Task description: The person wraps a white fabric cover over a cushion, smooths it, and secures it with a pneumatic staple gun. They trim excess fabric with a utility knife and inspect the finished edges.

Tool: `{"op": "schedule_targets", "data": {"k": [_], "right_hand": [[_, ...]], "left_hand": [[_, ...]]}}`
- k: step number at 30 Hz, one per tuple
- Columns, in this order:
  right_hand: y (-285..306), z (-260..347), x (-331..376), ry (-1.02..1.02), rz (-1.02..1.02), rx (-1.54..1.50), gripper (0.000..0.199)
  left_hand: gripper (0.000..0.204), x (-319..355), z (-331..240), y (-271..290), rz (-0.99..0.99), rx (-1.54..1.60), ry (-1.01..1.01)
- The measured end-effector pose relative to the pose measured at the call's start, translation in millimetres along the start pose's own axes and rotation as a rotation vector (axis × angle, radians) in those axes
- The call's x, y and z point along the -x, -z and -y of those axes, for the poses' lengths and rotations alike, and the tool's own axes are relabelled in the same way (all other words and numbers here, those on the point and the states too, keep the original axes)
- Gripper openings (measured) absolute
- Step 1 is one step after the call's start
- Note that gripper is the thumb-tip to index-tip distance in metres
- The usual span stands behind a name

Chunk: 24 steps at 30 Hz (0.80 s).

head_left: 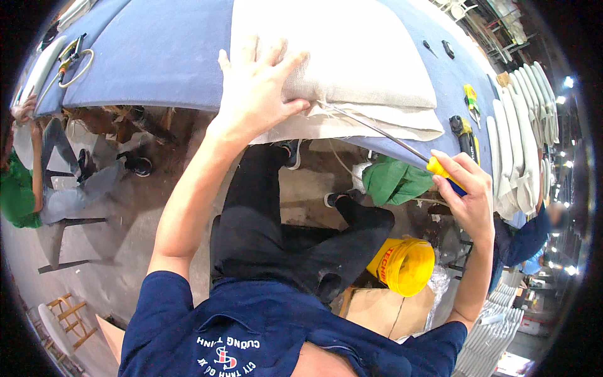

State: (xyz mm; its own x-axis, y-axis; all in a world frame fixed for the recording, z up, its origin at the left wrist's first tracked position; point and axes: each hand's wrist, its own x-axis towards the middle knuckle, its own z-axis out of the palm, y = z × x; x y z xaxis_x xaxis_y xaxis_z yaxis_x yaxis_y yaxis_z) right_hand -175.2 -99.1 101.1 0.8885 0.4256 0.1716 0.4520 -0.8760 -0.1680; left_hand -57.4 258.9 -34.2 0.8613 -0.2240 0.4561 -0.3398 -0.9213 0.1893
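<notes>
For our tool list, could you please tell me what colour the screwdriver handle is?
The handle is yellow and dark blue, seen in the head view.

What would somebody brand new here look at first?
Probably the long screwdriver in the right hand, angled toward the edge of the bright cream fabric on the blue-covered table. The left hand spreads across that fabric. Next, perhaps the yellow bucket at the lower right, with its mouth showing.

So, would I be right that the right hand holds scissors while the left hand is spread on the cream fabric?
Not scissors: in the head view, the right hand holds a long, thin, screwdriver-like tool. The left hand is indeed spread on the cream fabric.
</notes>
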Motion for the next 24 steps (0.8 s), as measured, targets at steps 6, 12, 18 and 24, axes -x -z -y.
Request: {"op": "schedule_targets", "data": {"k": [6, 12, 18, 24], "right_hand": [[-9, -3, -12, -0.026, 0.027, -0.001, 0.040], [-12, -15, -13, -0.035, 0.053, -0.093, 0.032], [-6, -16, -23, -0.020, 0.040, -0.057, 0.028], [6, 12, -20, -0.065, 0.116, 0.049, 0.030]], "left_hand": [[0.088, -1, -6, 1, -0.048, 0.005, 0.035], [0.086, -1, -2, 0, -0.071, 0.048, 0.003], [0.084, -3, -1, -4, -0.105, 0.037, -0.010], [0.082, -1, -2, -1, -0.081, 0.051, -0.013]]}}
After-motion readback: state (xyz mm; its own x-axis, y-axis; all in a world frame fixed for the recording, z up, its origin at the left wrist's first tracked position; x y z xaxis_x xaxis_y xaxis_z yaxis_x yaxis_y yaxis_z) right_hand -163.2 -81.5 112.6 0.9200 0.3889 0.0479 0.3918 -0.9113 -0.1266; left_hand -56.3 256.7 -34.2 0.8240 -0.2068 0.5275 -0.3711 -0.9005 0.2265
